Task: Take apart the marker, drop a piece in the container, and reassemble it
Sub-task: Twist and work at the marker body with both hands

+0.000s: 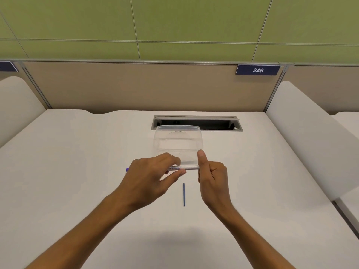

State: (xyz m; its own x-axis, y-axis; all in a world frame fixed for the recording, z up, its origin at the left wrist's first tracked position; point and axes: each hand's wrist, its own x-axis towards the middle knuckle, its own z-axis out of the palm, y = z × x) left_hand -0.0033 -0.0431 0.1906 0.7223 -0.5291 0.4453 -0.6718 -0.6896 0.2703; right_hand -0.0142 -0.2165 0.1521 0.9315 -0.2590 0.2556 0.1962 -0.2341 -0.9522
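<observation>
Two hands hold the marker barrel (182, 168) crosswise above the table (77, 171): our left hand (147, 177) pinches its middle, our right hand (210, 172) closes on its right end. Behind lies the clear container (178, 131); the blue ink rod (184, 194) lies lengthwise below, nearer our right grip.

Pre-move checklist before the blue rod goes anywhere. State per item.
1. Marker barrel held: ok, left hand grips it, right hand closes on its right end.
2. Blue rod located: ok, lying alone on the desk, nearer the person than the barrel, touched by neither hand.
3. Clear container open: ok, no lid on it, just behind the hands.
4. Container empty: ok, nothing visible inside.
5. Right end cap on or off: cannot tell, the right hand covers it.
6. Purple cap end: ok, sticking out left of the left hand.
</observation>
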